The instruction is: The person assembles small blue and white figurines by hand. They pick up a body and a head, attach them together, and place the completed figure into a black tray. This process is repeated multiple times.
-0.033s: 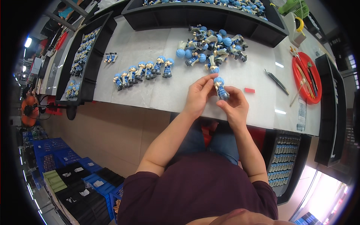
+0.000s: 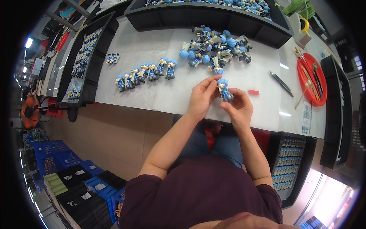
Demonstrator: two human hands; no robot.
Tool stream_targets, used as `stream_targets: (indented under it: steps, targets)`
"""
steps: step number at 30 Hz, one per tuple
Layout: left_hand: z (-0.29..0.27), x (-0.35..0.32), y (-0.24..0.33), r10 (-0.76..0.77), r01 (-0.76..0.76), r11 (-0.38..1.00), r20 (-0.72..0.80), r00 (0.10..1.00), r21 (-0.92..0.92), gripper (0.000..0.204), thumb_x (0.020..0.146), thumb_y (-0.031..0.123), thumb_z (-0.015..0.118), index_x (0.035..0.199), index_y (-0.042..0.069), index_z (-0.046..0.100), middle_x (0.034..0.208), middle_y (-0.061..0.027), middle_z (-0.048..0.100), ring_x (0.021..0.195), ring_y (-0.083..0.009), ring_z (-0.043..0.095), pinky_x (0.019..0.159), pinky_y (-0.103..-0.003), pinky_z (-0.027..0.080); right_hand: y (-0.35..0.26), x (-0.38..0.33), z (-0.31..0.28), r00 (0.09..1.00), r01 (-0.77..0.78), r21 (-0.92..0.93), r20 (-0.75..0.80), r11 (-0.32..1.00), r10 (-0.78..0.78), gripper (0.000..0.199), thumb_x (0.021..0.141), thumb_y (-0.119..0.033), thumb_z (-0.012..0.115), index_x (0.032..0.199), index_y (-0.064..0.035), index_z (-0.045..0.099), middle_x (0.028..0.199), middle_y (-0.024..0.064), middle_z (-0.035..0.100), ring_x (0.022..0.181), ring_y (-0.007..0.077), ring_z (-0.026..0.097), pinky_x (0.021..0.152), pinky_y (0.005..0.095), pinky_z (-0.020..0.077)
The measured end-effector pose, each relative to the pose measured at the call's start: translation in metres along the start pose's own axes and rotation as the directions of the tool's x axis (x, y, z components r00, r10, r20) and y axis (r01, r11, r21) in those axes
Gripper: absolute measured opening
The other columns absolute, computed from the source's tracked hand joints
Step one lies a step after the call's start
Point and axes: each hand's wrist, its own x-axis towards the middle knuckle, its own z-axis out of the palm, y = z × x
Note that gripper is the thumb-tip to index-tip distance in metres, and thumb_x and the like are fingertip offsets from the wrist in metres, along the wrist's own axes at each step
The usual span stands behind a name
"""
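Note:
Between both hands I hold a small blue-haired figurine (image 2: 224,91) upright over the near part of the table. My left hand (image 2: 203,95) pinches it at the head with thumb and forefinger. My right hand (image 2: 238,108) grips its lower body, fingers curled around the side. Just beyond my fingertips lies a heap of similar figurines (image 2: 217,45) with blue hair and pale capes. To the left, several more figurines (image 2: 144,71) lie in a slanting row, faces up. A small red block (image 2: 254,92) rests right of my right hand.
A black tray (image 2: 206,23) full of figurines spans the back. Another black tray (image 2: 93,72) stands at the left. On the right are a craft knife (image 2: 281,82), a red dish (image 2: 324,100) with brushes, and a tape dispenser (image 2: 299,32). A figurine tray (image 2: 291,160) sits below the table's right side.

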Motion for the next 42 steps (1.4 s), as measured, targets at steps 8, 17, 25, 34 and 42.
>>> stream_targets:
  steps: [8, 17, 25, 34, 42]
  targets:
    - [0.0, -0.01, -0.007, 0.152, -0.162, 0.965, 0.063, 0.986, 0.204, 0.048, 0.085, 0.0, 0.056, 0.13, -0.001, 0.039, 0.116, -0.0069, 0.052, 0.097, -0.008, 0.051, 0.08, -0.023, 0.045, 0.005, -0.001, 0.002, 0.994, 0.04, -0.014, 0.099, 0.999, -0.038, 0.042, 0.069, 0.009, 0.068, 0.106, 0.0017, 0.051, 0.105, 0.008, 0.051, 0.093, 0.0138, 0.052, 0.069, 0.0235, 0.0466]
    - [-0.062, -0.012, 0.084, 0.77, -0.339, 0.38, -0.091, 0.632, 0.861, 0.041, 0.079, 0.002, 0.061, 0.117, -0.004, 0.05, 0.09, -0.006, 0.059, 0.075, -0.0076, 0.053, 0.065, -0.021, 0.047, 0.007, -0.003, 0.002, 0.996, 0.044, -0.058, 0.086, 0.997, -0.039, 0.036, 0.075, 0.006, 0.063, 0.108, 0.001, 0.052, 0.109, 0.007, 0.049, 0.095, 0.014, 0.051, 0.075, 0.0235, 0.0446]
    - [-0.142, -0.027, 0.133, 0.901, 0.197, -0.182, 0.083, 0.426, 0.963, 0.035, 0.076, 0.012, 0.061, 0.106, -0.004, 0.056, 0.096, -0.017, 0.061, 0.086, -0.0298, 0.055, 0.083, -0.038, 0.041, 0.005, -0.002, 0.003, 0.996, 0.034, -0.08, 0.082, 0.996, -0.028, 0.032, 0.077, 0.005, 0.062, 0.107, 0.0016, 0.052, 0.106, 0.0072, 0.051, 0.095, 0.0138, 0.052, 0.077, 0.0234, 0.0447]
    - [-0.111, -0.023, 0.118, 0.85, 0.317, -0.348, 0.153, 0.505, 0.882, 0.044, 0.076, 0.033, 0.063, 0.107, 0.002, 0.058, 0.117, -0.0172, 0.05, 0.11, -0.0326, 0.04, 0.092, -0.05, 0.03, 0.006, -0.002, 0.004, 0.998, 0.031, -0.111, 0.055, 0.993, -0.025, 0.031, 0.077, 0.005, 0.062, 0.107, 0.0022, 0.052, 0.105, 0.0075, 0.052, 0.094, 0.0132, 0.052, 0.077, 0.0232, 0.045]
    - [-0.065, -0.002, 0.084, 0.631, 0.108, -0.501, 0.277, 0.724, 0.859, 0.047, 0.075, 0.037, 0.062, 0.117, 0.016, 0.055, 0.129, -0.0166, 0.037, 0.124, -0.0389, 0.025, 0.091, -0.069, 0.014, -0.001, 0.007, 0.014, 0.992, 0.106, -0.323, 0.103, 0.94, -0.076, 0.033, 0.075, 0.002, 0.064, 0.106, -0.001, 0.053, 0.101, 0.0069, 0.053, 0.09, 0.0137, 0.054, 0.072, 0.0236, 0.0451]
